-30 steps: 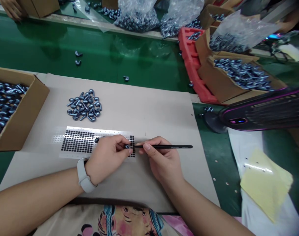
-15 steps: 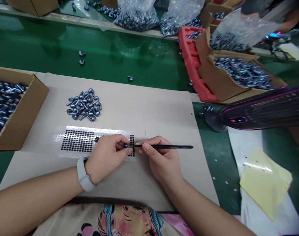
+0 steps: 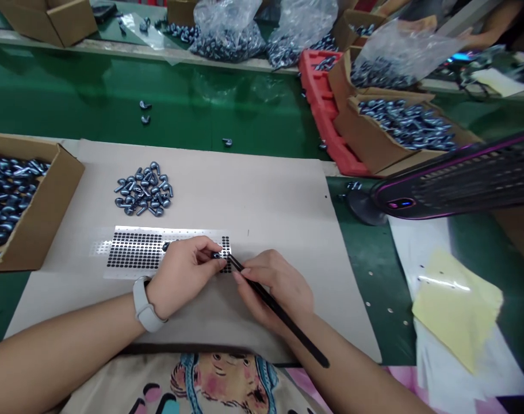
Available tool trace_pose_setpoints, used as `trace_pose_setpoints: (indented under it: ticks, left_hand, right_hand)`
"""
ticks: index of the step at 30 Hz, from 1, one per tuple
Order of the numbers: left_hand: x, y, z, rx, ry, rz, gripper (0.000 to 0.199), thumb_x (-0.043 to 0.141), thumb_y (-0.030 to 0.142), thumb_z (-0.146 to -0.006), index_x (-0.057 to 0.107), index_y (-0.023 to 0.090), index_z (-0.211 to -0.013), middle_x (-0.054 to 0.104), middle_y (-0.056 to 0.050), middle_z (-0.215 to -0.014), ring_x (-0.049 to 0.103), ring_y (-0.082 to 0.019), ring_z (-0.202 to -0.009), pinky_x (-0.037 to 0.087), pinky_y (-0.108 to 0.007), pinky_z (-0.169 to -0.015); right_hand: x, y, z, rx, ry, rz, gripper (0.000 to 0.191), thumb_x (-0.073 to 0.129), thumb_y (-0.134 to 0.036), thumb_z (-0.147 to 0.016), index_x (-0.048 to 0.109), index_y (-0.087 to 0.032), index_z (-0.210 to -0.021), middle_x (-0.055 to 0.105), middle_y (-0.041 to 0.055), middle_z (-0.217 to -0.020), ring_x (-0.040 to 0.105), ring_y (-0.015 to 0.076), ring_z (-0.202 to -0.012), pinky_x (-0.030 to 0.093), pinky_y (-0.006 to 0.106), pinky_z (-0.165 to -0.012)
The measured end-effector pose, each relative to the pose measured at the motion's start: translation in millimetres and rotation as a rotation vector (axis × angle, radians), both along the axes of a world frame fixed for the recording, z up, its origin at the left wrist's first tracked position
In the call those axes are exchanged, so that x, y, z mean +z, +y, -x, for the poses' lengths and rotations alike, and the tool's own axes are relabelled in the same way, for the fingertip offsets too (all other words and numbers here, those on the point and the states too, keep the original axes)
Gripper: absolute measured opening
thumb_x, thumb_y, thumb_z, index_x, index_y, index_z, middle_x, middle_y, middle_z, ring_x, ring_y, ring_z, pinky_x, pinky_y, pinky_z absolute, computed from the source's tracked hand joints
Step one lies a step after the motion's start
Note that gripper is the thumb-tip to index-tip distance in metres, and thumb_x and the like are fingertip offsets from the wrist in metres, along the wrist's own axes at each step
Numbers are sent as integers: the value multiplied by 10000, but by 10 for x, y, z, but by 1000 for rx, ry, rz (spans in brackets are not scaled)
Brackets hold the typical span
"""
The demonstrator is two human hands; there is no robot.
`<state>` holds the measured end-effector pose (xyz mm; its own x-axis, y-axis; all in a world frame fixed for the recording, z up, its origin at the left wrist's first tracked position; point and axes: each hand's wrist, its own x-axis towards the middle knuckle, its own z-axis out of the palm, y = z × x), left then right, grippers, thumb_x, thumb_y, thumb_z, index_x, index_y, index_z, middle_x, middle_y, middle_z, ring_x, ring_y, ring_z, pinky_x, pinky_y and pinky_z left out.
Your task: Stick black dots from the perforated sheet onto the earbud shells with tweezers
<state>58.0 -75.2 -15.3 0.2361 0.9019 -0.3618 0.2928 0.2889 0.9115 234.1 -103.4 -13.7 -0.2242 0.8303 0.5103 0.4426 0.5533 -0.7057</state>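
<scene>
Right hand (image 3: 274, 290) fingers pinch long black stick (image 3: 305, 340), maybe tweezers, tip slanting up-left, near small metal piece (image 3: 217, 255) pinched in left hand (image 3: 182, 282).

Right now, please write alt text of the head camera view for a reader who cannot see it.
A person's left hand pinches a small grey earbud-shaped part over a sheet of black dots, while the right hand holds slim black tweezers beside it. A pile of the same parts lies on the beige cardboard.

Glossy metallic-grey pieces (image 3: 143, 190), matt cardboard sheet (image 3: 244, 190), crinkled clear plastic bags (image 3: 227, 29)
</scene>
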Motion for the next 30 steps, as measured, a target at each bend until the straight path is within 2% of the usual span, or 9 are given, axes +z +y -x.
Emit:
trace_pose_setpoints:
  ticks: [7,17,30]
  left_hand:
    - [-1,19,7,3,-9,25,115,684,166,-754,705,175,-866,740,-32,-782,684,-184,-738,543,-317,-712]
    - [-27,11,29,17,-53,49,158,673,200,-701,702,172,-854,716,-31,-737,659,-185,-690,509,-320,-690]
    - [-74,20,40,31,-85,72,261,678,301,-654,691,159,-872,690,-28,-689,627,-171,-646,468,-285,-634]
  right_hand:
    - [-75,35,-17,81,94,-21,172,634,-60,-838,602,-225,-879,699,17,-738,676,149,-682,532,272,-602]
    - [-105,55,1,101,42,-43,129,626,-99,-868,579,-218,-863,679,5,-718,663,129,-673,526,238,-599]
    - [-130,56,-6,116,80,-19,109,634,-125,-879,585,-222,-864,689,10,-741,678,132,-696,543,237,-616]
